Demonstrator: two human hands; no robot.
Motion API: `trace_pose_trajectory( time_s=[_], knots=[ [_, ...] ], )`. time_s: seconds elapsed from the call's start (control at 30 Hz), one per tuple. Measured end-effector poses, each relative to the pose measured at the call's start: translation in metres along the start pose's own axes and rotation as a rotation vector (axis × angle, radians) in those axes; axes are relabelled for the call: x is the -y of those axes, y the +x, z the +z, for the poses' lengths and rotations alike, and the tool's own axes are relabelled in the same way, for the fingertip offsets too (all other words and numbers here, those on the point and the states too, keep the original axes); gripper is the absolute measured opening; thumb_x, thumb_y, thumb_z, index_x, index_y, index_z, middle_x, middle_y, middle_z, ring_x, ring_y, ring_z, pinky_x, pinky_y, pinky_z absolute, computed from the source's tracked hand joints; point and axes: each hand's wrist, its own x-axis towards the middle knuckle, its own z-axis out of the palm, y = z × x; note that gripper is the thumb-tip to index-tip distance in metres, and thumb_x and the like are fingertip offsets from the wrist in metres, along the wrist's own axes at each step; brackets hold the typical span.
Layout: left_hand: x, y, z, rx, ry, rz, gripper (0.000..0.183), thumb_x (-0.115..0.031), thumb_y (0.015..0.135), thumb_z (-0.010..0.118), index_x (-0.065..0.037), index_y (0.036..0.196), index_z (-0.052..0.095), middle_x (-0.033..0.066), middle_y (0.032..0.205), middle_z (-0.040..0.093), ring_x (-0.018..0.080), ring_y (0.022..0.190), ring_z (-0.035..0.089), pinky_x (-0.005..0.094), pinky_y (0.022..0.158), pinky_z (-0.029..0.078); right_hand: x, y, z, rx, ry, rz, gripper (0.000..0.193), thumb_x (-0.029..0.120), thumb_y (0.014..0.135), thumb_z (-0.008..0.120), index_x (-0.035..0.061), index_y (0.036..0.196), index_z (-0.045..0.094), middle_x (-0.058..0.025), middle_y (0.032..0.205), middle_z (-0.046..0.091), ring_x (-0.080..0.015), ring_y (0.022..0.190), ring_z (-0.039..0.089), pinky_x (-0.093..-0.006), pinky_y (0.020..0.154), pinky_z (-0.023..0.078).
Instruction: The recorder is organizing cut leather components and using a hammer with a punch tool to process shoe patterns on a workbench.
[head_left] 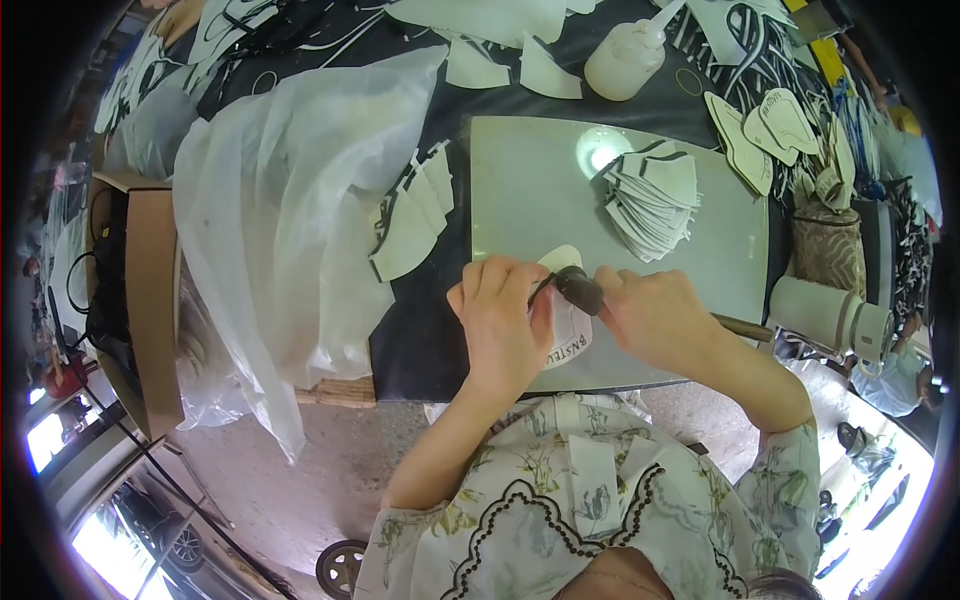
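Observation:
My right hand is wrapped round a hammer. Its dark head is over a white, rounded pattern piece with dark lettering, and its wooden handle sticks out beneath my right forearm. My left hand is closed at the left edge of that piece, pinching a thin dark strip between thumb and fingers. Both hands are above the near part of a pale grey board. Beyond them on the board lies a fanned stack of white cut pieces with dark edges.
More dark-edged white pieces lie left of the board, beside a large translucent plastic sheet and a cardboard box. A white squeeze bottle stands behind. At right are lettered pattern pieces and a white cylinder.

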Motion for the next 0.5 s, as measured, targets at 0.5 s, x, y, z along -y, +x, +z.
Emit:
trace_pose_trajectory(
  time_s=[0.5],
  knots=[
    [0.005,-0.014,0.009,-0.102,0.068,0.176,0.020,-0.003,0.077,0.070,-0.009,0.096,0.067,0.0019,0.086,0.064,0.0227,0.084,0.060,0.0360,0.078,0.038,-0.009,0.002,-0.005,0.030,0.043,-0.007,0.032,0.031,0.096,0.056,0.0010,0.084,0.053,-0.0136,0.060,0.062,-0.0328,0.052,0.063,-0.0411,0.045,0.047]
  ],
)
